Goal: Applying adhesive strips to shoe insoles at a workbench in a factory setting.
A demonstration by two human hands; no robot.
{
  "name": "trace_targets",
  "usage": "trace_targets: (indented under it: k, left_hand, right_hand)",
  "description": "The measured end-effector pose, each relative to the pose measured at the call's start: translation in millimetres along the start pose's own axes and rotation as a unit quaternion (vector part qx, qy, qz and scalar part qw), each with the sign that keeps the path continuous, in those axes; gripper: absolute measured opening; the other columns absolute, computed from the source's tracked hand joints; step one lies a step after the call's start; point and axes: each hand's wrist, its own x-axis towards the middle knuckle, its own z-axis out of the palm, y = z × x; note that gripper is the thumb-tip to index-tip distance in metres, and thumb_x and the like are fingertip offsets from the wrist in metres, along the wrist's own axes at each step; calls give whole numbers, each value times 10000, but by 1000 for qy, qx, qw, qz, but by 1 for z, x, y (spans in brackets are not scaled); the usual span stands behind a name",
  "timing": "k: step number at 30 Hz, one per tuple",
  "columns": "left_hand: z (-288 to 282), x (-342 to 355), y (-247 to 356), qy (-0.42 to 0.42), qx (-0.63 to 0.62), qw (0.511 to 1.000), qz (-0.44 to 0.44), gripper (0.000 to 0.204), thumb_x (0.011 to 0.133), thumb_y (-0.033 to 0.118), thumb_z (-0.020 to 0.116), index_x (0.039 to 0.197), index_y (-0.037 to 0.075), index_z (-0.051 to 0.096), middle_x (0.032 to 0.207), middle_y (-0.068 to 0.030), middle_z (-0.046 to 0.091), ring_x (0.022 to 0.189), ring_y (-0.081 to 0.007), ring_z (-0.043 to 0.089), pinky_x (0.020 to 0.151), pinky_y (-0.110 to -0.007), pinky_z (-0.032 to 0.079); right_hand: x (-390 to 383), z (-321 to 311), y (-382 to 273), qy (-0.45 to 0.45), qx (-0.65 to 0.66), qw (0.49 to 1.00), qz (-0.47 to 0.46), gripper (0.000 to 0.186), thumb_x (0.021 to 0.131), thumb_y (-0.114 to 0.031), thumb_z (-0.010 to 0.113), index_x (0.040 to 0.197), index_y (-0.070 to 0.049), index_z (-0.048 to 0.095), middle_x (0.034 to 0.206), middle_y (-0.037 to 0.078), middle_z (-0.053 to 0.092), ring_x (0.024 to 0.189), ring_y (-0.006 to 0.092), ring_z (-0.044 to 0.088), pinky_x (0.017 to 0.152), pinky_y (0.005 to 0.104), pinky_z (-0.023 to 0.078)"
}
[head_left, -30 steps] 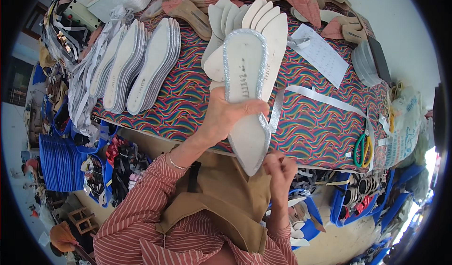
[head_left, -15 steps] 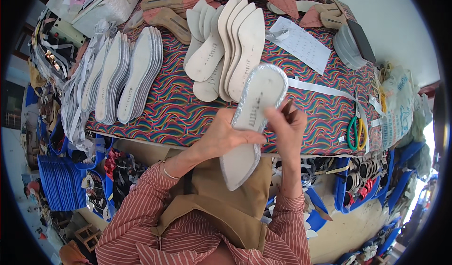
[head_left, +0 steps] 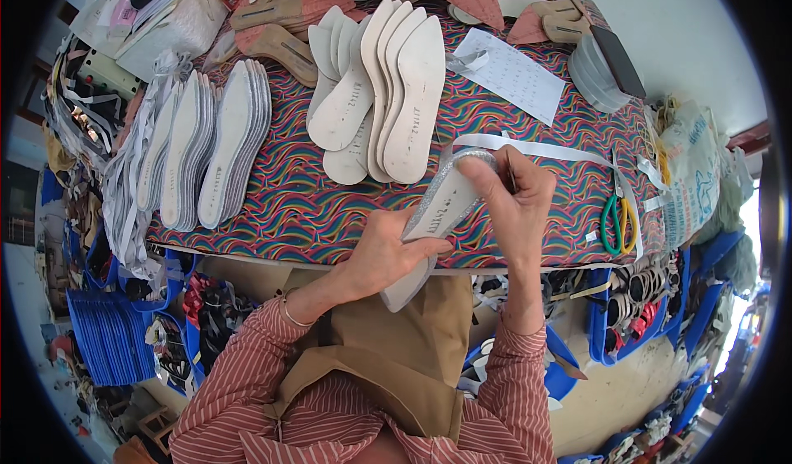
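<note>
Left grip clamps the insole at mid-length; right grip pinches its silver-edged heel, apparently working the rim; the next move likely calls for steady left support.

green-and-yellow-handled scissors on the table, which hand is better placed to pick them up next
The right hand, probably: it is nearer the scissors, though it also holds the rounded end of the white, silver-edged insole. The left hand, farther off, grips that insole's middle.
</note>
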Motion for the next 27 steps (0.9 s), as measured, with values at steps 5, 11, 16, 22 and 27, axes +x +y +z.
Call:
trace_targets:
  k: [5,11,16,22,27]
  left_hand:
    - [-5,4,4,-33,-47,998,2,268,738,65,756,967,-49,675,758,-100,710,645,-159,636,609,-244,498]
    - [-11,35,-16,-310,-405,855,-95,378,852,215,699,1101,-57,620,740,-150,668,637,-217,626,599,-288,496]
    - [2,32,-3,-281,-533,796,-59,481,975,376,533,1188,-54,555,807,-184,639,667,-241,613,619,-320,493]
    - [-3,23,-4,-222,-503,833,-63,569,1032,460,369,1230,-53,515,901,-179,631,697,-223,593,653,-322,491]
    - [-4,17,-3,-205,-421,881,-62,501,1049,389,366,1248,-50,505,916,-167,634,745,-209,596,699,-310,497]
  right_hand:
    - [-6,8,6,49,304,942,130,137,917,-120,620,812,-34,599,596,-37,428,503,40,271,444,201,212]
    - [8,35,5,54,495,843,205,76,923,-151,625,958,-84,615,595,-49,472,456,19,302,410,171,248]
    - [10,20,27,46,480,866,134,81,904,-117,663,871,-63,612,595,-63,465,472,0,283,416,160,202]
    - [10,23,23,64,397,907,125,93,886,-111,689,849,-69,614,605,-63,480,470,-2,296,413,157,216]
    - [7,28,26,99,325,931,135,109,873,-103,701,822,-68,611,607,-66,482,470,-3,307,417,152,223]
